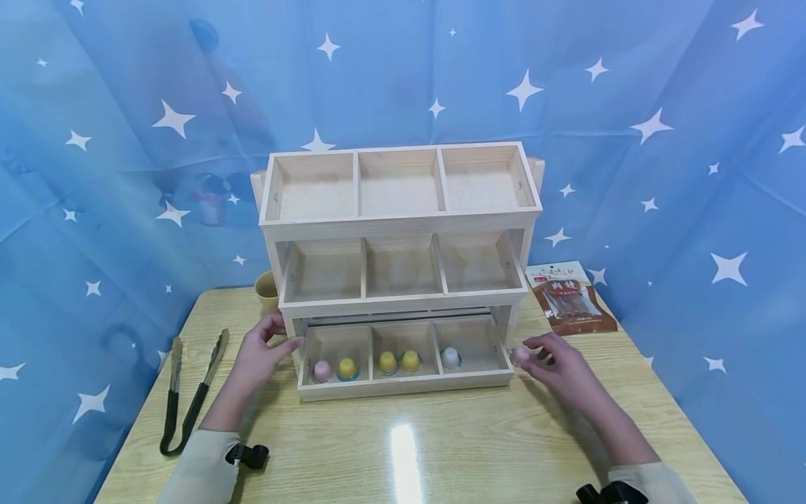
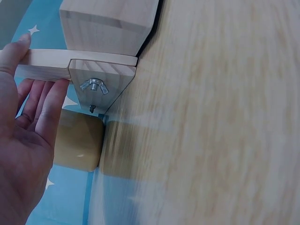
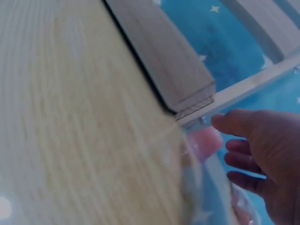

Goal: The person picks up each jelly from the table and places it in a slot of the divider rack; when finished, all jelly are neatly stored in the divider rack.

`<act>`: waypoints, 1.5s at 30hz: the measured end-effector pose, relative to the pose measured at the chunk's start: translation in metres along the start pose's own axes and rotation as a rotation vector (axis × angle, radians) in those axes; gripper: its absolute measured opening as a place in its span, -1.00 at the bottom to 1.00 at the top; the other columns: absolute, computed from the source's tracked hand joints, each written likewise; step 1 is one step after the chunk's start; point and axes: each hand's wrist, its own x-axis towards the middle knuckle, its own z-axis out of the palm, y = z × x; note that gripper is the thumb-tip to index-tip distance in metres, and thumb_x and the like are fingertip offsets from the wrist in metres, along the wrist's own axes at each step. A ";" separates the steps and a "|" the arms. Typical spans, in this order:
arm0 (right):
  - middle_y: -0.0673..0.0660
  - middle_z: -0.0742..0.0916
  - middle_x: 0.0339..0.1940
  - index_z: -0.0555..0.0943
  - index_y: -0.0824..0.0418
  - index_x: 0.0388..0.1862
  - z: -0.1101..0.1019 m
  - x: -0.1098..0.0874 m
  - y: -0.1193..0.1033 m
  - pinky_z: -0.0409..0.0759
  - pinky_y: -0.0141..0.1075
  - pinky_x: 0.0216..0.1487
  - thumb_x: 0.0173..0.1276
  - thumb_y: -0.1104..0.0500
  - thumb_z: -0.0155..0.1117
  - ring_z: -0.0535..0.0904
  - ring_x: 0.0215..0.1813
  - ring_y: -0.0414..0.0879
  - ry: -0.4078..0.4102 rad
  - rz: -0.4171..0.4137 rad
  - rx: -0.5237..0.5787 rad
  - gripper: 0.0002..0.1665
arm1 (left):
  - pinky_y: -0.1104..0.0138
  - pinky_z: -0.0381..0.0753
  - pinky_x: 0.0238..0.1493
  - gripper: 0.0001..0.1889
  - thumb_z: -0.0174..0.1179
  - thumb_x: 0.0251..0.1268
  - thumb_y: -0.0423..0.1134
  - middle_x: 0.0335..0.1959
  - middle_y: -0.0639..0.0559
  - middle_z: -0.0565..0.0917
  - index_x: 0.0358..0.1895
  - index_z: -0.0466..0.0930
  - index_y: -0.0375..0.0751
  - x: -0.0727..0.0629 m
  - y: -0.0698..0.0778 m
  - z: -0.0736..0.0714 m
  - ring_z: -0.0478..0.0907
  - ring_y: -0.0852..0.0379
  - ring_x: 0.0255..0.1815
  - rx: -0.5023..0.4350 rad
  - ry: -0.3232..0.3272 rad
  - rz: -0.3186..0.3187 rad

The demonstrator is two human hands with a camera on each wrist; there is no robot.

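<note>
A pale wooden three-tier rack [image 1: 403, 227] stands on the table, each tier divided into three compartments. My left hand [image 1: 261, 350] holds its lower left upright [image 2: 44, 63], thumb on one face and fingers on the opposite face. Beside the lower right side, my right hand [image 1: 560, 367] has its thumb and fingers apart. The thumb is right at the right upright [image 3: 239, 91]. A small pink rounded piece [image 3: 205, 143] lies just beyond these fingers. In the bottom tier sit small domed pieces: one pink [image 1: 322, 371], several yellow [image 1: 387, 362] and one white [image 1: 450, 358].
Metal tongs with black handles [image 1: 189, 399] lie spread on the left of the table [image 1: 352, 448]. A tan cup [image 1: 267, 290] stands behind the rack's left side. To the back right lies a brown snack packet [image 1: 569, 301]. A blue star-patterned curtain [image 1: 403, 77] hangs behind.
</note>
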 end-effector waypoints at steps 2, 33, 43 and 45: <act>0.15 0.73 0.04 0.69 0.29 0.30 0.005 0.002 0.006 0.72 -0.16 -0.03 0.49 0.19 0.59 0.68 0.00 0.02 -0.020 0.019 0.012 -0.51 | -0.39 0.29 0.53 -0.58 0.51 0.50 -0.22 0.09 -0.19 0.69 0.25 0.59 -0.26 0.000 0.000 0.000 0.59 0.07 0.10 0.001 0.002 0.001; 0.07 0.69 -0.08 0.76 0.24 0.16 0.021 0.008 0.023 0.57 -0.31 -0.16 0.50 0.20 0.58 0.55 -0.12 -0.03 0.008 0.024 0.014 -0.68 | -0.42 0.28 0.51 -0.58 0.49 0.52 -0.18 0.08 -0.18 0.70 0.25 0.59 -0.28 -0.001 -0.001 0.000 0.59 0.08 0.10 -0.003 -0.001 0.005; 0.08 0.68 -0.12 0.76 0.28 0.08 0.013 0.005 0.016 0.62 -0.32 -0.20 0.39 0.31 0.62 0.59 -0.17 -0.08 0.100 -0.033 -0.040 -0.68 | -0.40 0.29 0.51 -0.56 0.49 0.53 -0.17 0.10 -0.22 0.69 0.27 0.58 -0.29 0.000 -0.001 0.000 0.59 0.07 0.12 0.001 -0.008 0.000; 0.08 0.68 -0.11 0.76 0.27 0.08 0.010 0.004 0.015 0.63 -0.30 -0.19 0.38 0.32 0.63 0.60 -0.16 -0.07 0.112 -0.043 -0.049 -0.67 | -0.40 0.29 0.51 -0.56 0.49 0.53 -0.17 0.10 -0.22 0.69 0.27 0.59 -0.29 0.000 -0.001 0.000 0.59 0.06 0.12 0.001 -0.006 0.000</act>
